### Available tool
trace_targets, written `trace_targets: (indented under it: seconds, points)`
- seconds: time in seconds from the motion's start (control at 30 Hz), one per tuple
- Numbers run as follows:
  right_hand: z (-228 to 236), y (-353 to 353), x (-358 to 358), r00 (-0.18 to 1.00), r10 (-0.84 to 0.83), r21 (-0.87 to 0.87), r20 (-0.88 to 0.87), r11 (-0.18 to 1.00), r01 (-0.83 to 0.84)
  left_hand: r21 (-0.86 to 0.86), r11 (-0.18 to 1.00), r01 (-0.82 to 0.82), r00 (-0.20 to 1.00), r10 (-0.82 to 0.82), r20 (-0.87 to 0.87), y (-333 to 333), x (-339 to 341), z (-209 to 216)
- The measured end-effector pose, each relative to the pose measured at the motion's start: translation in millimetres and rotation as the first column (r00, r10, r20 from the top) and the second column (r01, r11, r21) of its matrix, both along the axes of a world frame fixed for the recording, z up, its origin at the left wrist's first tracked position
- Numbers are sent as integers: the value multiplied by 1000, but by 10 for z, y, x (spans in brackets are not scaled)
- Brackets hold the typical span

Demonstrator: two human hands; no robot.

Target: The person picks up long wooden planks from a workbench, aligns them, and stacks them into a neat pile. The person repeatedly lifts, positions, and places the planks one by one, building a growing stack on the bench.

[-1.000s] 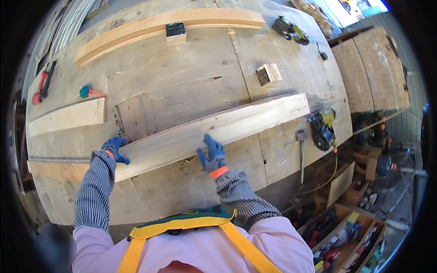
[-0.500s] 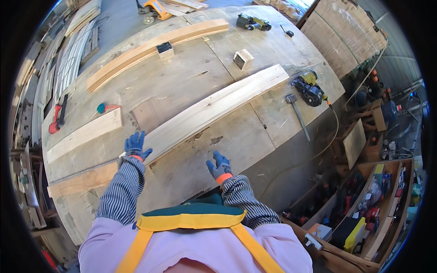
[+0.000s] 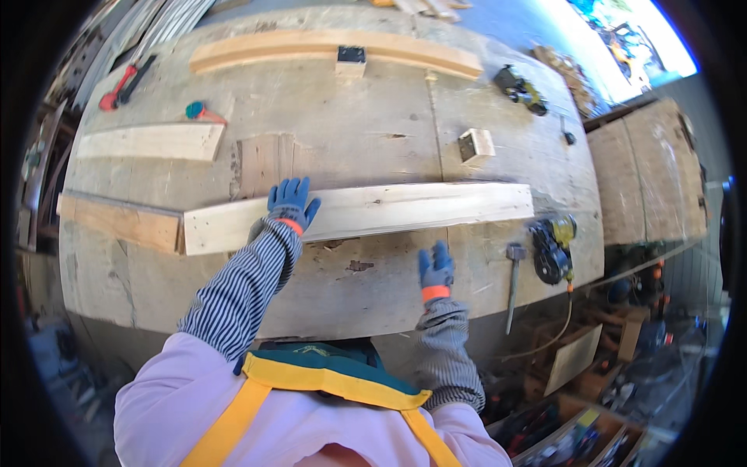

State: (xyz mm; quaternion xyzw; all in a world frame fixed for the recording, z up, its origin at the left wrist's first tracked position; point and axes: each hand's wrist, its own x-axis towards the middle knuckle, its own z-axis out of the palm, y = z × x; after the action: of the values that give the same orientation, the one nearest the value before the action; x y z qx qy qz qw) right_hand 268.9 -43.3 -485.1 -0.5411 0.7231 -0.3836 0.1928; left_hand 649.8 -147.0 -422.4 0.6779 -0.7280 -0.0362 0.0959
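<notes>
A long pale board (image 3: pixel 420 208) lies across the worktable. My left hand (image 3: pixel 292 204), in a blue glove, is spread open over the board, left of its middle; whether the palm presses on it I cannot tell. My right hand (image 3: pixel 436 266), gloved alike, is near the board's front edge, apart from it, fingers stretched out and holding nothing. A browner board (image 3: pixel 124 220) adjoins the long board's left end. Right of my right hand, a hammer (image 3: pixel 513 280) lies beside a yellow-green and black nail gun (image 3: pixel 554 247) with a hose.
Behind lie a short plank (image 3: pixel 156 142), a long timber (image 3: pixel 272 48) and two small wooden blocks, one pale (image 3: pixel 476 145). A second power tool (image 3: pixel 521 91) is at the far right. A red-handled tool (image 3: pixel 120 87) lies far left. Wooden bins (image 3: pixel 576 436) stand below the table, lower right.
The view has turned, so the board now runs nearly level. My left hand has shifted right along the board from near its left end. My right hand has moved right and forward.
</notes>
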Motion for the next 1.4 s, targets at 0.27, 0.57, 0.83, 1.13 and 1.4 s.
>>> trace_targets:
  seconds: [0.27, 0.57, 0.83, 1.13, 1.4]
  points:
    - [713, -2487, -1295, 826, -44, -78, -562, 997, 1, 175, 972, -159, 987, 155, 32, -124, -364, -106]
    - [288, -3824, -1576, 985, 104, 295, -137, 954, -59, 120, 981, -150, 989, 148, 22, -164, -376, -131]
    - [282, -3253, -29, 642, 604, 333, 472, 552, -764, 177, 974, -143, 990, 142, 21, -171, -353, -87]
    - [363, -3030, 339, 833, 553, 582, -24, 685, -438, 215, 962, -168, 986, 164, 36, -142, -316, -117]
    - [260, -2552, 384, 945, 313, 411, -99, 877, -247, 171, 973, -155, 988, 155, 10, -144, -331, -130]
